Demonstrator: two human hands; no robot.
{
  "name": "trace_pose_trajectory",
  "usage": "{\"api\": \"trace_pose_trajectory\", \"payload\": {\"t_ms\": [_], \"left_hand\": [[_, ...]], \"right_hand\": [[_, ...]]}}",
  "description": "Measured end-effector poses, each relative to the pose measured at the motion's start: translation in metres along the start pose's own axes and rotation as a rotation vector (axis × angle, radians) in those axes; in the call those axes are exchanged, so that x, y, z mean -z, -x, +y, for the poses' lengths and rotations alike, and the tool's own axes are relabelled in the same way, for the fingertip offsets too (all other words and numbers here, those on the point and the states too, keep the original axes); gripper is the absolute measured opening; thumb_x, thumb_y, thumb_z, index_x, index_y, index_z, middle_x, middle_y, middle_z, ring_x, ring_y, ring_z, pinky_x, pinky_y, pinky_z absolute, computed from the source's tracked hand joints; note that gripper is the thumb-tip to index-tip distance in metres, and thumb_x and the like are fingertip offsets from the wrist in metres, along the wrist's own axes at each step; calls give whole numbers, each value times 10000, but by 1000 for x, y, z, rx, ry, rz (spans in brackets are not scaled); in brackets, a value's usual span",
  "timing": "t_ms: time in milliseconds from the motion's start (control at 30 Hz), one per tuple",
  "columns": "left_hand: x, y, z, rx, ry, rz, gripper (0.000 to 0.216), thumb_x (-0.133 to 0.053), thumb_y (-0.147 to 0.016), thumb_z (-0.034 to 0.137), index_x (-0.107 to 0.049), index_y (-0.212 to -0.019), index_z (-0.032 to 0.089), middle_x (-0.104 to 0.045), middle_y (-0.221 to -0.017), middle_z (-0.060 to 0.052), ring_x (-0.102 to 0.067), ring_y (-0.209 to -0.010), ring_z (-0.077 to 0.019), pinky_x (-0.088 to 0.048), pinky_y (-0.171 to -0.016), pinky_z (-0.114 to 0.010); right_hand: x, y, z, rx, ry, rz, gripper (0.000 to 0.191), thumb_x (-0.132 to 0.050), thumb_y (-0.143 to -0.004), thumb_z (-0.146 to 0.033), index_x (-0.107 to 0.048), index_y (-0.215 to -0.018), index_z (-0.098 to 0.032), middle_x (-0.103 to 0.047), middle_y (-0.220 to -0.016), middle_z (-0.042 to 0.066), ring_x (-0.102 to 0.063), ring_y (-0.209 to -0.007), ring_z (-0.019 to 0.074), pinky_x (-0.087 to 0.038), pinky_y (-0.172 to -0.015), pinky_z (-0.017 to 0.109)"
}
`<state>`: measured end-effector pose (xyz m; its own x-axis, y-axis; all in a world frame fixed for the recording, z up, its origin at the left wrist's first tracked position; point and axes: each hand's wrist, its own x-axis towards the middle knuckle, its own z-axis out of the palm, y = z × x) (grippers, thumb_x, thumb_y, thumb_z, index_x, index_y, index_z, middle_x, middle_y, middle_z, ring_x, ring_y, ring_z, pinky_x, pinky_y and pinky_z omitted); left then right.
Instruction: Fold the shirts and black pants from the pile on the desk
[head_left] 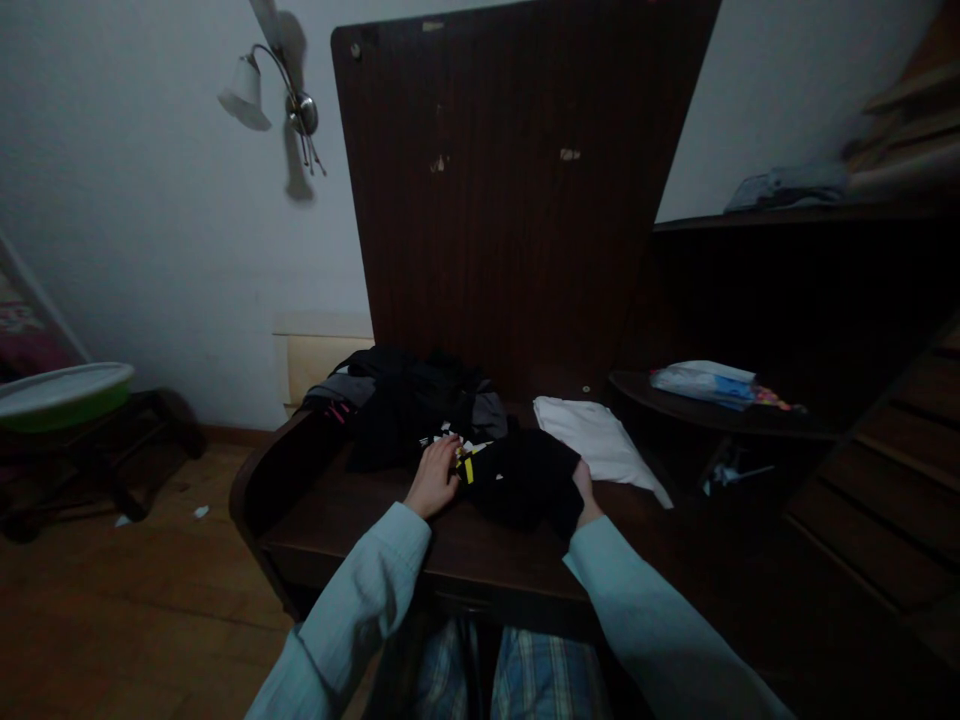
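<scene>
A black garment [529, 475] with yellow and white print lies bunched over the dark wooden desktop, between my two hands. My left hand [436, 477] is at its left side, fingers curled onto the printed part of the cloth. At the right edge, my right hand [586, 488] grips the same garment, its fingers mostly hidden by the fabric. Behind them rests a heap of dark clothes [405, 395], black and grey with a bit of pink. A folded white cloth or packet [596, 435] lies behind my right hand.
The desk [330, 515] has a raised, curved left side and a tall dark back panel [510, 200]. On the right, a rounded shelf [720, 418] carries a plastic packet [705, 383]. A green basin [71, 400] stands on a low stool at the left. A lamp [247, 95] hangs on the wall.
</scene>
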<state>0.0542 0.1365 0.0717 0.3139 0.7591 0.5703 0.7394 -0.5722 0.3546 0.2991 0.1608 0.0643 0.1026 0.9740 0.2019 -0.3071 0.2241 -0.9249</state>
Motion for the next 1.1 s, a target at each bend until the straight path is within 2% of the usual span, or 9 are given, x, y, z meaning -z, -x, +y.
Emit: {"api": "trace_pose_trajectory", "payload": {"t_ms": [133,233,333,567,700,800,867,967,1100], "left_hand": [[4,5,17,-60,37,72,472,-409,-722,113,-410,-1190,168,-479,-1203,-116,-412,-1149,-229,-309,-980,-426],[1,8,30,-199,39,-38,441,-478,-762,268,-418,-1190,181,-492,-1176,-123,-432,-1124,-242,-344,-956,-411],[-7,8,37,-262,11,-117,569,-552,-726,372,-377,-1235,188,-442,-1241,-132,-380,-1175,-263,-323,-978,-427],[-13,5,34,-178,-27,-127,705,-566,-703,241,-240,-1323,166,-398,-1292,-143,-340,-1208,-268,-266,-1003,-450],[-11,5,33,-93,21,-114,780,-592,-694,281,-182,-1343,146,-448,-1245,-152,-434,-1120,-269,-343,-937,-421],[-10,4,34,-38,-18,-133,619,-632,-660,305,-412,-1220,162,-525,-1144,-135,-486,-1046,-277,-369,-896,-408],[-12,3,35,33,-60,-143,365,-634,-658,287,-573,-996,165,-578,-1031,-125,-520,-979,-272,-385,-863,-385],[-16,0,34,265,-25,-88,99,-595,-685,263,-599,-712,168,-614,-859,-99,-560,-867,-240,-399,-797,-336],[-17,-6,17,728,328,231,131,-527,-708,218,-551,-596,156,-589,-647,-60,-571,-721,-201,-398,-700,-291]], "right_hand": [[-5,10,-9,-33,-29,-17,571,-298,-735,-627,-613,-938,-197,-677,-871,80,-579,-960,273,-429,-851,430],[-12,14,-14,-41,-64,-62,579,-280,-748,-631,-586,-989,-202,-668,-916,83,-554,-1007,270,-415,-865,440],[-16,14,-14,-54,-85,-94,513,-331,-747,-604,-572,-989,-221,-666,-920,69,-545,-1023,264,-413,-871,437],[-24,18,-12,-44,-154,-110,404,-481,-717,-474,-549,-1048,-253,-630,-1050,23,-507,-1083,228,-379,-929,408],[-31,30,-19,-193,-161,-328,463,-570,-686,-358,-494,-1141,-311,-586,-1136,-13,-497,-1099,200,-366,-940,397],[-34,37,-25,-297,-153,-489,461,-583,-684,-324,-504,-1137,-308,-590,-1129,-2,-513,-1077,198,-392,-907,385],[-35,37,-26,-268,-144,-476,422,-582,-682,-342,-535,-1098,-291,-597,-1113,11,-522,-1060,206,-419,-868,375],[-32,30,-23,-177,-93,-280,353,-587,-666,-388,-581,-999,-270,-598,-1100,25,-550,-1004,216,-459,-783,351],[-23,18,-14,-64,50,-4,270,-625,-616,-405,-602,-809,-217,-643,-916,36,-603,-810,181,-470,-678,296]]}}
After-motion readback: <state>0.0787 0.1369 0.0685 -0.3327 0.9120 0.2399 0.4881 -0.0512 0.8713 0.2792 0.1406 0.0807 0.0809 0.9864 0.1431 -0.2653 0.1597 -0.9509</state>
